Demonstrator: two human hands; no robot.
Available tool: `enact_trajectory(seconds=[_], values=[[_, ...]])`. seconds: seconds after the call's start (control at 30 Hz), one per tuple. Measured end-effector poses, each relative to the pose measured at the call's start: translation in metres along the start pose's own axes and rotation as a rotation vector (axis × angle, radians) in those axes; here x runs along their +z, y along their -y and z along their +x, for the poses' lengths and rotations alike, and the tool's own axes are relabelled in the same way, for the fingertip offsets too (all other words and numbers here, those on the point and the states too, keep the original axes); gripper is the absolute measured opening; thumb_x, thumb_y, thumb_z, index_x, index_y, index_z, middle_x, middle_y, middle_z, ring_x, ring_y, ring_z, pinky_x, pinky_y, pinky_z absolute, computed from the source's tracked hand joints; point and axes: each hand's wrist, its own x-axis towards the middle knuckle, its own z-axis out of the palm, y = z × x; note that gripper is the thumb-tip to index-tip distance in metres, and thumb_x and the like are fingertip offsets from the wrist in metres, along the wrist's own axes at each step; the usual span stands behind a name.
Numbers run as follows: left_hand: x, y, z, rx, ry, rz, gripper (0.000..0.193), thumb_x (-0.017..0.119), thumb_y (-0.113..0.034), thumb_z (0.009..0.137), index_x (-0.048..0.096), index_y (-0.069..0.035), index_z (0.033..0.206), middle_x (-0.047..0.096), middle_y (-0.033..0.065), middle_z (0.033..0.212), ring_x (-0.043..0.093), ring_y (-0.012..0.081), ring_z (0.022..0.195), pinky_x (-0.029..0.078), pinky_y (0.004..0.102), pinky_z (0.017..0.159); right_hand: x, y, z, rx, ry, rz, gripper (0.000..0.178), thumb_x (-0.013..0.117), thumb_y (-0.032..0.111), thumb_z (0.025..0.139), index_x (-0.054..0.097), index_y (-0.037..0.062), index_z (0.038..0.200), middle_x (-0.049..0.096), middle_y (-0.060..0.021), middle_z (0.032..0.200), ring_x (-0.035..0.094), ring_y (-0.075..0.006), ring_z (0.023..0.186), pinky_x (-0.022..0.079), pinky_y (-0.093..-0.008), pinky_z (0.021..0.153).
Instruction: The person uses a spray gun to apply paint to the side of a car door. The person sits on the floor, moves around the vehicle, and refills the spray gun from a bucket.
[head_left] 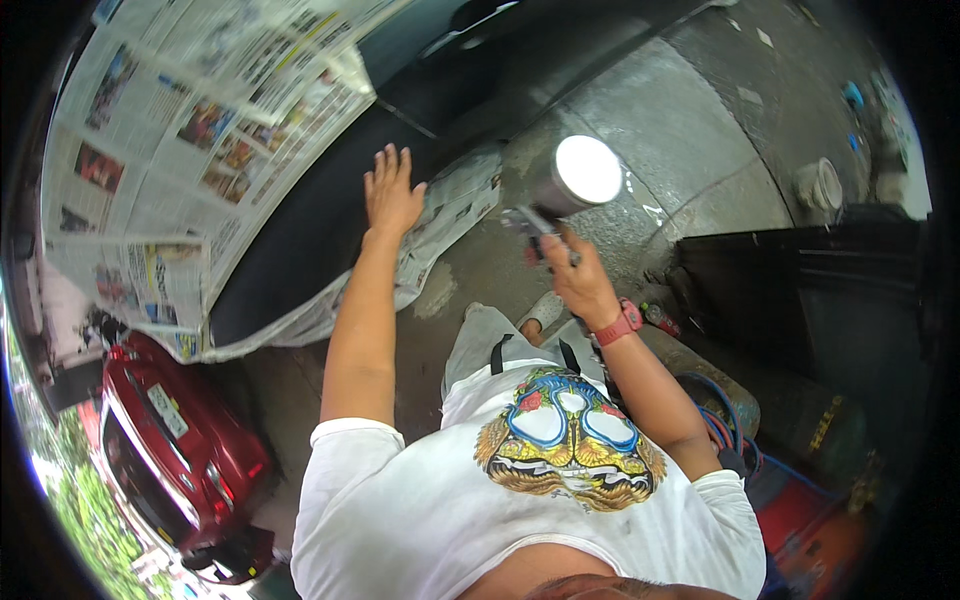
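Note:
In my right hand (580, 272) is a paint spray gun (538, 228), my fingers wrapped round its handle. A round cup with a bright white top (587, 170) sits on the gun, and its nozzle end points left toward the dark car panel (300, 235). My left hand (393, 195) reaches forward with its fingers stretched out and holds nothing. It is over or against the dark panel; I cannot tell whether it touches. Newspaper sheets (150, 185) cover the car above the panel, and more crumpled paper (440, 225) runs along its lower edge.
A red car (180, 440) stands at the left. Toward the right are a dark cabinet-like block (800, 270), a whitish bucket (820, 185) and a bottle with a red label (660, 318). Blue and red hoses (735, 405) lie coiled near my right elbow. The concrete floor (660, 110) looks wet in places.

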Motion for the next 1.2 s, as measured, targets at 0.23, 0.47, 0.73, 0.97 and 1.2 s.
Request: enact_trajectory(seconds=[0.23,0.47,0.73,0.97,1.2], values=[[0.002,0.062,-0.070,-0.069,0.307,0.352,0.093,0.072,-0.038,0.094,0.023,-0.013,0.169,0.012,0.0127,0.179,0.010,0.0350,0.164,0.014,0.0651,0.127,-0.003,0.024,0.015,-0.063,0.126,0.159,0.047,0.058,0.040,0.109,0.070,-0.0023,0.125,0.077,-0.0174,0.088,0.074,-0.0238,0.082,0.056,-0.0378,0.078],[0.069,0.170,-0.180,-0.973,0.560,0.067,0.103,0.058,-0.063,0.097,0.020,0.001,0.167,0.006,0.0350,0.173,0.012,0.0485,0.161,0.014,0.0557,0.131,-0.053,-0.002,0.040,0.140,0.100,0.100,0.050,0.058,0.042,0.108,0.067,-0.0022,0.131,0.078,-0.0192,0.098,0.077,-0.0264,0.090,0.058,-0.0383,0.083],[0.157,0.059,-0.159,-0.841,1.119,-1.018,0.085,0.052,-0.062,0.105,0.043,0.005,0.157,0.049,0.0226,0.160,0.048,0.0331,0.147,0.037,0.0458,0.120,-0.142,-0.033,0.058,0.239,-0.257,-0.079,0.052,0.055,0.039,0.111,0.063,-0.0054,0.136,0.076,-0.0199,0.102,0.071,-0.0229,0.091,0.056,-0.0384,0.086],[0.084,-0.077,0.077,0.042,1.335,-0.276,0.084,0.043,-0.070,0.105,0.057,0.001,0.149,0.057,0.0252,0.152,0.058,0.0393,0.138,0.044,0.0463,0.115,-0.178,-0.011,0.063,0.466,-0.537,-0.147,0.046,0.058,0.037,0.109,0.069,-0.0053,0.125,0.079,-0.0167,0.092,0.076,-0.0234,0.088,0.057,-0.0365,0.083],[0.043,-0.192,0.193,0.326,1.072,-0.333,0.075,0.049,-0.061,0.105,0.050,-0.005,0.155,0.061,0.0252,0.147,0.059,0.0414,0.136,0.045,0.0466,0.112,-0.194,-0.047,0.058,0.451,-0.712,0.039,0.044,0.058,0.031,0.110,0.065,-0.0003,0.140,0.078,-0.0153,0.098,0.073,-0.0199,0.089,0.056,-0.0347,0.084]])
